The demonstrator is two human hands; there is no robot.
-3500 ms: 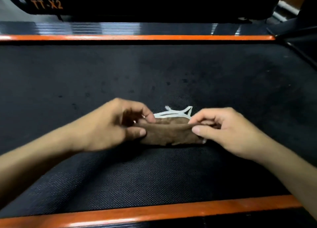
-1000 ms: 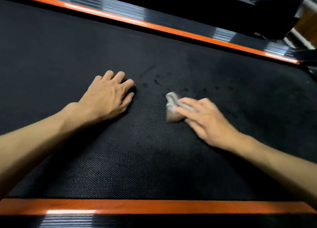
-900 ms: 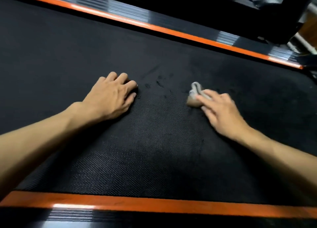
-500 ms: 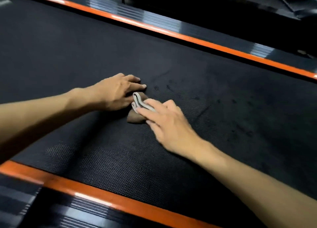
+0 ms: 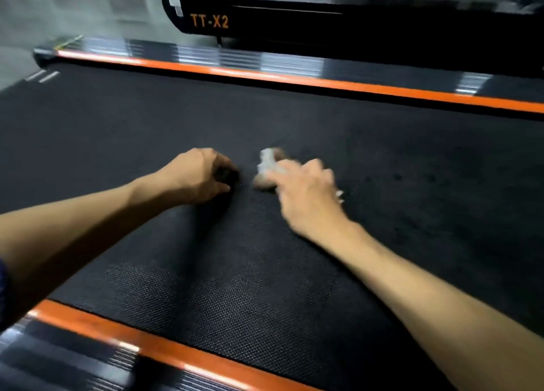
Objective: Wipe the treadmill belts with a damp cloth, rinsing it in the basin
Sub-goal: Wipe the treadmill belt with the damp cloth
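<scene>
- Cloth (image 5: 266, 167), brown with white trim, lies bunched on the treadmill belt (image 5: 412, 184) under the right hand (image 5: 306, 193), whose blurred, extended fingers press it.
- Left hand (image 5: 197, 175) rests on the belt, fingers curled under, holding nothing.

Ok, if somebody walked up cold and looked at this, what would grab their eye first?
Probably the two bare forearms reaching in over the wide black treadmill belt, with the right hand pressing a bunched brown-and-white cloth to the belt mid-frame, blurred. The left hand rests on the belt just beside it. Next, the bright orange side rails framing the belt near and far, and the orange TT-X2 lettering on the next machine at the top.
</scene>
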